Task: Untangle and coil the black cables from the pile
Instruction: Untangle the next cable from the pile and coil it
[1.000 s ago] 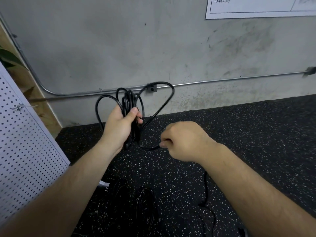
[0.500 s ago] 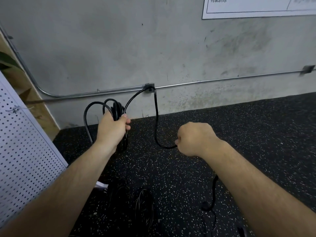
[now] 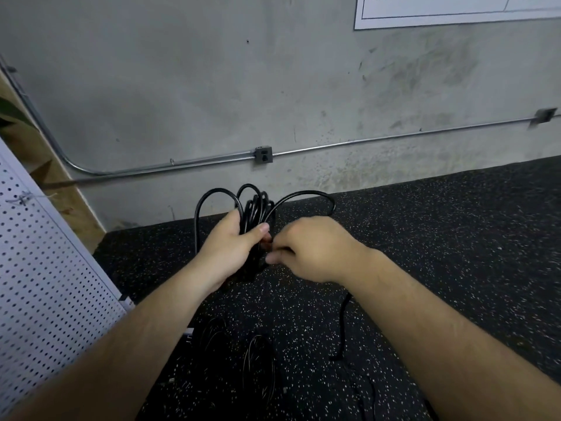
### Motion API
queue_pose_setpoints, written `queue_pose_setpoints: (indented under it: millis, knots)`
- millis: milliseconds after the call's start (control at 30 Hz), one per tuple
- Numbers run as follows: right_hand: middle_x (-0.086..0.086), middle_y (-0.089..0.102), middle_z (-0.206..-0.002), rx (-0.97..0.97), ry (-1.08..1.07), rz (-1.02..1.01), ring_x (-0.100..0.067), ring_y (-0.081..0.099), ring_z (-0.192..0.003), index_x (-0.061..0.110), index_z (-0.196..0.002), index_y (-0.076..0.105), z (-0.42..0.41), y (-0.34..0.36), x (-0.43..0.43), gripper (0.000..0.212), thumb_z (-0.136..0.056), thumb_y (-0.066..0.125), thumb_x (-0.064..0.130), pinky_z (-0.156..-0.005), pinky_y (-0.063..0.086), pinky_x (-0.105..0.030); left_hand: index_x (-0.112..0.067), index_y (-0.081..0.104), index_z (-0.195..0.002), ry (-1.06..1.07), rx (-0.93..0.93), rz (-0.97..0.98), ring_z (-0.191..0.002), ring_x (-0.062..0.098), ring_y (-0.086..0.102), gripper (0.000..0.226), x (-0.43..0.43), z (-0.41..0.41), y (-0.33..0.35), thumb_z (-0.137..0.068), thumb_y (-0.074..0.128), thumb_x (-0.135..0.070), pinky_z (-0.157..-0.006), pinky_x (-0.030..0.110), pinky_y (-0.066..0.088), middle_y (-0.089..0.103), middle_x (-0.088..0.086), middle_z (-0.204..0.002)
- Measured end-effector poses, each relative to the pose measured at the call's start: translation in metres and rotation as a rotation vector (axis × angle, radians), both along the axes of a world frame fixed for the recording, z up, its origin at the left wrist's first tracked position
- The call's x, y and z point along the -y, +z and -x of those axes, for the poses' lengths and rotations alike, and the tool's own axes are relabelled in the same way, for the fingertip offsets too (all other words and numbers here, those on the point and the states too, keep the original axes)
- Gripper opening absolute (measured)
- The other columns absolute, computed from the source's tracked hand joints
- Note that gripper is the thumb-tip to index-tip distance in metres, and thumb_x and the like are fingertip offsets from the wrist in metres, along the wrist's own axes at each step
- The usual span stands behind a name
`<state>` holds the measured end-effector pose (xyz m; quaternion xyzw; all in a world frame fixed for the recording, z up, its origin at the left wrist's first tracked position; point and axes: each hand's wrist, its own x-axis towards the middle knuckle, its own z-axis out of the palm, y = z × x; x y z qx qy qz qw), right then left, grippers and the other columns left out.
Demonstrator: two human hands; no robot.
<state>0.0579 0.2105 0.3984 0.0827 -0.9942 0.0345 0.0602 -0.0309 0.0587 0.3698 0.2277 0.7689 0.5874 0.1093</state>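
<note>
Item 1, my left hand (image 3: 233, 247): fingers and thumb curled round a bundle of loops of the black cable (image 3: 256, 205), held upright above the floor. Several loops stand up out of the top of my fist; the gathered strands hang below it.

Item 2, my right hand (image 3: 315, 250): fingers curled, tips touching my left thumb, pinching a strand of the same cable against the bundle. One wide loop arcs from the bundle to the right and passes behind this hand. A further length drops from under my right wrist to the floor.

Item 3, cable pile (image 3: 258, 360): dark coils lying on the floor below my forearms, well apart from the held bundle; detail too dim to count.

Item 4, surroundings: black speckled floor (image 3: 440, 238); grey concrete wall with a metal conduit (image 3: 364, 142) and outlet box (image 3: 263, 154); white pegboard (image 3: 45, 284) at left; white poster (image 3: 455, 10) at top right.
</note>
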Motion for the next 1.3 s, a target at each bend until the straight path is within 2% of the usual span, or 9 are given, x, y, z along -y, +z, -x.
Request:
queue_pose_setpoints:
  millis: [133,267,367,567,733,867,1033,1200,1300]
  knots:
    - [0.009,0.062,-0.079,-0.109,-0.108,0.178,-0.010,0.056,-0.070,0.028,-0.079,0.063,-0.003,0.008,-0.011,0.042,-0.086,0.062,0.069,-0.058,0.038,-0.029,-0.016,0.064,-0.120,-0.176,0.072,-0.071,-0.105,0.021,0.071,0.021,0.003,-0.003,0.000,-0.101,0.059,-0.022,-0.096,0.039,0.053,0.076,0.004,-0.109]
    - [0.013,0.054,-0.067,-0.128,-0.181,0.268,-0.003,0.048,-0.061,0.035,-0.066,0.052,-0.005,0.012,-0.014,0.044,-0.076,0.068,0.074,-0.052,0.032,-0.026,-0.010,0.059,-0.122,-0.329,0.131,-0.073,-0.092,0.024,0.069,0.032,0.008,-0.001,0.004,-0.096,0.060,-0.027,-0.088,0.044,0.054,0.072,0.011,-0.093]
    - [0.012,0.064,-0.081,-0.151,-0.146,0.293,-0.009,0.059,-0.073,0.026,-0.085,0.068,-0.006,0.008,-0.017,0.045,-0.075,0.072,0.070,-0.062,0.047,-0.030,-0.009,0.060,-0.117,-0.402,0.106,-0.020,-0.087,0.021,0.070,0.030,0.009,-0.002,0.006,-0.093,0.061,-0.026,-0.080,0.034,0.056,0.072,0.008,-0.088]
    - [0.009,0.050,-0.124,-0.328,0.028,0.173,-0.005,0.045,-0.103,0.030,-0.135,0.053,-0.011,0.015,-0.031,0.073,-0.074,0.078,0.061,-0.075,0.041,-0.024,-0.008,0.061,-0.089,-0.395,0.319,-0.053,-0.066,0.019,0.059,0.008,0.009,-0.003,0.006,-0.097,0.060,-0.011,-0.063,0.028,0.051,0.062,0.007,-0.074]
    - [0.007,0.051,-0.130,-0.349,-0.036,0.133,-0.014,0.043,-0.120,0.033,-0.142,0.049,-0.009,0.008,-0.048,0.069,-0.081,0.080,0.044,-0.102,0.044,-0.039,-0.007,0.056,-0.090,-0.458,0.393,-0.122,-0.056,0.018,0.046,0.024,0.015,0.003,0.015,-0.081,0.071,-0.022,-0.060,0.033,0.037,0.049,0.004,-0.066]
    - [0.010,0.038,-0.149,-0.177,-0.101,0.406,-0.013,0.035,-0.137,0.044,-0.152,0.033,-0.008,0.006,-0.046,0.092,-0.075,0.083,0.052,-0.116,0.031,-0.036,-0.020,0.069,-0.074,-0.476,0.318,0.026,-0.046,0.011,0.037,0.012,0.012,-0.007,0.019,-0.072,0.080,-0.015,-0.051,0.027,0.035,0.043,-0.002,-0.054]
    - [0.018,0.032,-0.159,0.102,0.077,0.559,-0.004,0.031,-0.145,0.051,-0.151,0.034,-0.006,-0.005,-0.034,0.092,-0.078,0.083,0.025,-0.120,0.025,-0.029,-0.019,0.059,-0.065,-0.510,0.422,0.126,-0.038,0.008,0.024,0.019,0.009,-0.015,0.022,-0.070,0.075,-0.010,-0.045,0.023,0.025,0.027,-0.007,-0.047]
    - [0.008,0.068,-0.084,0.199,-0.009,0.821,-0.010,0.062,-0.075,0.028,-0.092,0.063,-0.001,-0.020,-0.023,0.027,-0.080,0.077,0.009,-0.075,0.052,-0.037,-0.017,0.049,-0.065,-0.508,0.394,0.141,-0.037,0.009,0.023,0.025,0.012,-0.014,0.022,-0.069,0.071,-0.007,-0.042,0.021,0.025,0.024,-0.005,-0.046]
    - [-0.001,0.069,-0.077,0.251,-0.039,0.996,-0.014,0.066,-0.074,0.019,-0.084,0.068,0.001,-0.011,-0.029,0.018,-0.077,0.079,0.005,-0.075,0.048,-0.030,-0.018,0.053,-0.061,-0.407,0.341,0.037,-0.036,0.009,0.025,0.021,0.015,-0.010,0.027,-0.067,0.070,-0.007,-0.043,0.023,0.022,0.028,-0.005,-0.045]
